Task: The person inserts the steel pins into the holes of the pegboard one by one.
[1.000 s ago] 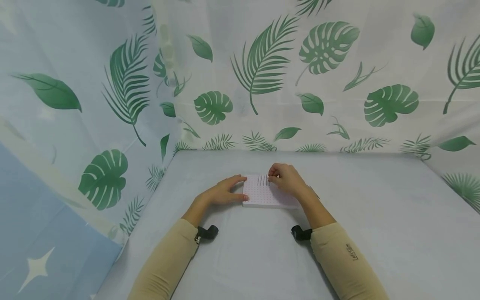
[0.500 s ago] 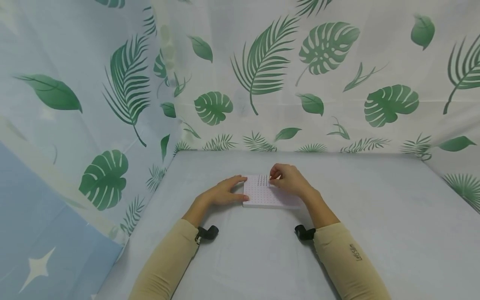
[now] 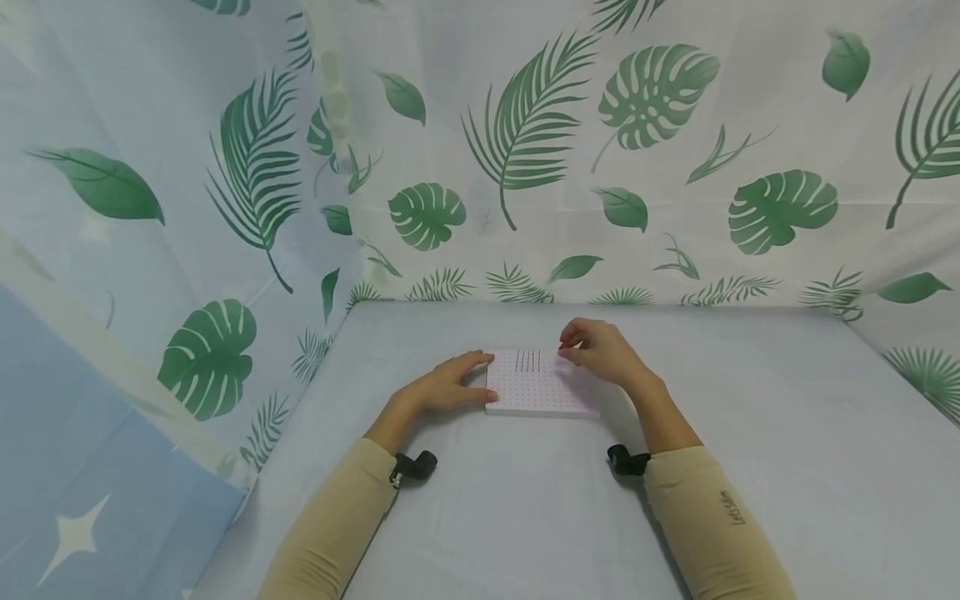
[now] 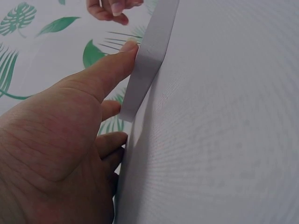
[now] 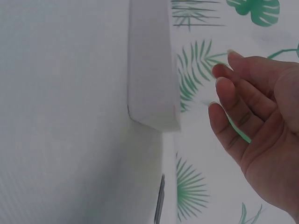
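A white board (image 3: 536, 396) with a grid of small holes lies on the table. Several thin dark sticks (image 3: 528, 361) stand in a row in its far part. My left hand (image 3: 444, 385) rests at the board's left edge, thumb on the near corner and a finger at the far one, both fairly straight. Just above the board's far right corner hovers my right hand (image 3: 600, 348), its fingers loosely bent. In the right wrist view nothing shows between the right fingers (image 5: 229, 91). One dark stick (image 5: 160, 200) lies on the table beyond the board's right end.
A white cloth covers the table (image 3: 510, 500). Behind it hangs a white curtain (image 3: 540, 242) with green leaves, and another leaf-printed curtain (image 3: 150, 267) closes off the left side. A black wrist camera (image 3: 630, 461) sits on the right forearm.
My right hand has let go of the rightmost standing stick and moved right and slightly away, uncovering that stick. The left hand and the board have stayed in place.
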`<state>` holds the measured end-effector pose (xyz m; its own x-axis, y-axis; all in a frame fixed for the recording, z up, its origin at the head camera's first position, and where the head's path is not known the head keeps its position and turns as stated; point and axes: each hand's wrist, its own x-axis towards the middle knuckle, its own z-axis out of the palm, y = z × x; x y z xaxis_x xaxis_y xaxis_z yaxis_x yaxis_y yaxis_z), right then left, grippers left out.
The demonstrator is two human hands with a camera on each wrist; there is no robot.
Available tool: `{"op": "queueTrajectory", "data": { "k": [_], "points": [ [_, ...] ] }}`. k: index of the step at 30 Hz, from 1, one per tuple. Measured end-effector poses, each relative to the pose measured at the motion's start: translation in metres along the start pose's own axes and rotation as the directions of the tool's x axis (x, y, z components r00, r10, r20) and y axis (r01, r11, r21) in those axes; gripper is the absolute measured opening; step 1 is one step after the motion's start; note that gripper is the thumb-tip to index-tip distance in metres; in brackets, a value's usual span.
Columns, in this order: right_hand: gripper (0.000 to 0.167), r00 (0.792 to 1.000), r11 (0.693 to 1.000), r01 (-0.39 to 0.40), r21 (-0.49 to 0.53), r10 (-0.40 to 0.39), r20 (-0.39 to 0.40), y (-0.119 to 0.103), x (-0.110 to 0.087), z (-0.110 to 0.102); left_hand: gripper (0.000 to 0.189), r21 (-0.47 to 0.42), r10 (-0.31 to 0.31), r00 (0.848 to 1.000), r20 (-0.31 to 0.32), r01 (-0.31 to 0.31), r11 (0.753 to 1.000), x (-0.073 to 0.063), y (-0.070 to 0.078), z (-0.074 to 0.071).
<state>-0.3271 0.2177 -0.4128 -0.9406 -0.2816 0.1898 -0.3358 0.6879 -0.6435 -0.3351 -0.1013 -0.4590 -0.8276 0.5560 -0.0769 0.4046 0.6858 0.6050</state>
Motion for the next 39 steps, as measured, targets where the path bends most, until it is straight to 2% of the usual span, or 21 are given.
{"op": "queueTrajectory", "data": {
  "k": [8, 28, 39],
  "points": [
    [0.021, 0.999, 0.999, -0.042, 0.026, 0.042, -0.009, 0.003, -0.006, -0.012, 0.088, 0.003, 0.002, 1.0, -0.004, -0.002, 1.0, 0.0, 0.0, 0.0],
    [0.023, 0.998, 0.998, -0.057, 0.028, 0.057, -0.004, 0.024, -0.014, -0.035, 0.087, -0.013, 0.01, 1.0, 0.0, -0.01, 1.0, 0.0, 0.001, -0.001],
    [0.029, 0.987, 0.988, -0.156, 0.005, 0.156, 0.047, 0.04, -0.022, -0.048, 0.087, -0.014, 0.008, 1.0, 0.0, -0.008, 1.0, 0.002, -0.001, 0.0]
  ]
}}
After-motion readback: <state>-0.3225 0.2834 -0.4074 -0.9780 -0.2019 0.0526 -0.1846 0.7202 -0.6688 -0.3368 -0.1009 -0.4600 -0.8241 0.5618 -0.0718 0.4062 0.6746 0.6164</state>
